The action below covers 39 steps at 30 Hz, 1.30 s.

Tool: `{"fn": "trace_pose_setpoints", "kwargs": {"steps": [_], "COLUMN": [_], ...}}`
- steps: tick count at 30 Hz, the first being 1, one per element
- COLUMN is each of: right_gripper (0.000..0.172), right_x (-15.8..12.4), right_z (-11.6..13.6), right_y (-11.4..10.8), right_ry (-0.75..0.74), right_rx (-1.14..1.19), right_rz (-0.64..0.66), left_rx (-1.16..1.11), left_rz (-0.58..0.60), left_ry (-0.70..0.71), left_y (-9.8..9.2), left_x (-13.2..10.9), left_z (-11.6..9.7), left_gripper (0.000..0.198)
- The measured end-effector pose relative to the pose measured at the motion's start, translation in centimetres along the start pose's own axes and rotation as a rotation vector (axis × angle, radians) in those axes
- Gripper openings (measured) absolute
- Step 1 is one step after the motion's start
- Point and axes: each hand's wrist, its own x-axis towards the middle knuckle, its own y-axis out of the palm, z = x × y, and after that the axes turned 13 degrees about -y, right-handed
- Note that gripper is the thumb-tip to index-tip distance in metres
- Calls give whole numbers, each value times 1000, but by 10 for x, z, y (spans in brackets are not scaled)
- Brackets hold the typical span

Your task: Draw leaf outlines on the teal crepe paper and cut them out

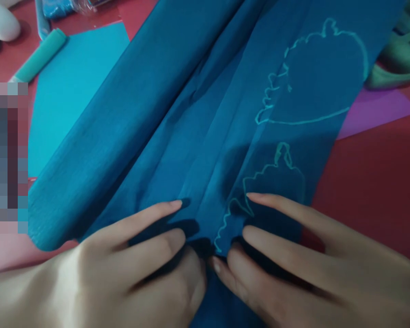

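A long piece of blue cloth (177, 150) runs diagonally across the view, its left side folded over in a thick roll and its middle creased. Two light outlines are drawn on its right part, each a rounded shape with a wavy edge and a small loop on top. Low in the view, my left hand (133, 264) pinches the cloth between thumb and bent finger, other fingers stretched over it. Close beside it, my right hand (294, 264) pinches the cloth too, its thumb tip near the left hand. The lower outline partly disappears beneath my right fingers.
A bright turquoise sheet (78, 86) lies left of the cloth, with a green-capped tube (41, 57) at its edge. Green scissor handles (396, 59) and a purple sheet (379, 109) are at right. A white rounded object (2, 20) sits top left on the red surface (372, 182).
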Motion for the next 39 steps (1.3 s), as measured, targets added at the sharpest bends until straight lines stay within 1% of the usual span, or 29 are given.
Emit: {"fn": "trace_pose_setpoints", "kwargs": {"steps": [2,4,6,10,12,15,20,26,29,31,35,37,39], "right_gripper": [39,37,38,45,42,35,37,37,36,35,42,46,46], "right_x": [0,-1,-2,-4,-5,-6,-5,-4,-2,-1,-2,-3,-3], "right_z": [0,1,1,-3,-7,-11,-10,-10,-10,-8,-6,-5,-4], "right_y": [0,-1,-1,0,1,1,1,1,-2,-3,-2,-1,-2], "right_ry": [8,-7,-32,-167,-258,-313,-265,-266,-249,-262,-277,-240,-197], "right_rx": [-4,-14,-40,-71,-63,-57,-54,-58,-39,-35,-43,-32,-4], "right_rz": [24,26,7,-7,-25,-61,-31,-92,-82,-82,-91,-94,-72], "left_rx": [14,29,44,72,89,111,117,85,83,73,56,62,74], "left_rz": [22,-1,-12,44,89,125,105,123,121,127,180,175,171], "left_ry": [47,39,25,73,144,196,184,173,185,186,154,136,115], "left_y": [0,-1,-1,-4,-6,-7,-7,-7,-8,-9,-13,-14,-14], "left_x": [-1,-2,-4,-5,-5,-5,-5,-3,-2,-1,1,1,1], "left_z": [1,2,1,3,6,9,8,8,10,10,7,5,4], "left_gripper": [36,35,36,36,35,34,37,32,32,32,33,34,34]}}
